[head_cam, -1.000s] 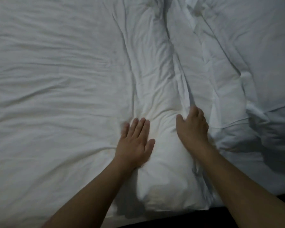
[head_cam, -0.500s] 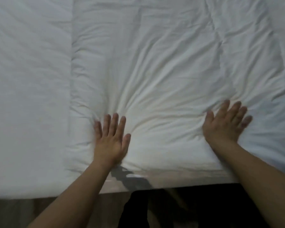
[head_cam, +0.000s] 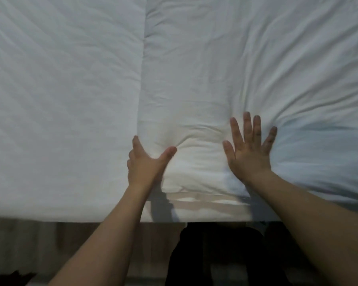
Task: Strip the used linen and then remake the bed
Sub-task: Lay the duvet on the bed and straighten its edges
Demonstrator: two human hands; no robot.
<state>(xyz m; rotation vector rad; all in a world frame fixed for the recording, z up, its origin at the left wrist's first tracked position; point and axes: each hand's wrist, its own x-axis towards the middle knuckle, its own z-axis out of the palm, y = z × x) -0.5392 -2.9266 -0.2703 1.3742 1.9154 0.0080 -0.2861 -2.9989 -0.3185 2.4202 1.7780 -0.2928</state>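
Note:
A white duvet (head_cam: 246, 65) lies spread over the right two thirds of the bed, its left edge running straight up the middle. The white bottom sheet (head_cam: 60, 100) shows bare to the left of that edge. My left hand (head_cam: 145, 164) is at the duvet's near left corner, thumb on top and fingers tucked under the edge, pinching the cloth. My right hand (head_cam: 249, 149) lies flat on the duvet with fingers spread, and creases fan out from it to the right.
The bed's near edge (head_cam: 91, 215) runs across the lower part of the view. Below it are a wooden floor (head_cam: 39, 244) and my dark trousers (head_cam: 225, 254).
The left hand has gone from lying flat on the duvet to pinching its left edge. The right hand stays flat and has slid nearer the left one. The view moved right along the bed.

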